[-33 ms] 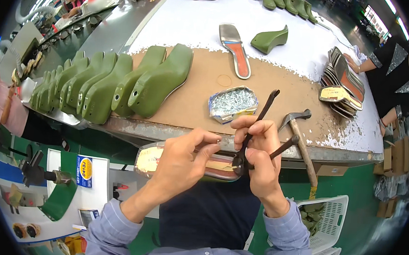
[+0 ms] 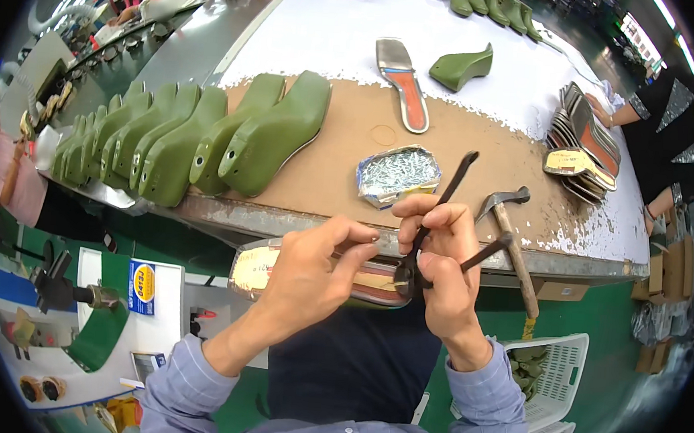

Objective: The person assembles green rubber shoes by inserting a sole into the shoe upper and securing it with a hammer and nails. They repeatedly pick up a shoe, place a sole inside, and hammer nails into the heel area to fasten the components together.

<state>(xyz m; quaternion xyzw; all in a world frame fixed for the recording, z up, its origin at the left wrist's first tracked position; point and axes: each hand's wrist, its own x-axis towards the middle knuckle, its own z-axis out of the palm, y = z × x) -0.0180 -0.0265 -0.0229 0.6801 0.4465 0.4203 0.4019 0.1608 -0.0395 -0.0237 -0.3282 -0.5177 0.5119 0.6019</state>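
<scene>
**Two hands at a bench edge, with pincers over a shoe form**

Eight or so green shoe forms (image 2: 167, 144) stand in a row on the left part of the workbench (image 2: 344, 144), leaning toward the right. Below the bench edge, the left hand (image 2: 311, 274) is curled, its thumb and forefinger pinched together at the tips; whether they hold anything small cannot be told. Under both hands lies a shoe form with an insole on it (image 2: 263, 267), just below the bench edge and above the person's lap. The right hand (image 2: 440, 259) is closed around black pincers (image 2: 435, 223), whose handles stick up and to the right while the head points down at the insole. Behind the hands, a foil tray of small nails (image 2: 397, 174) sits on the brown board. A hammer (image 2: 514, 236) lies to the right, its handle hanging over the edge. Farther right rests a stack of insoles (image 2: 581, 148).
</scene>
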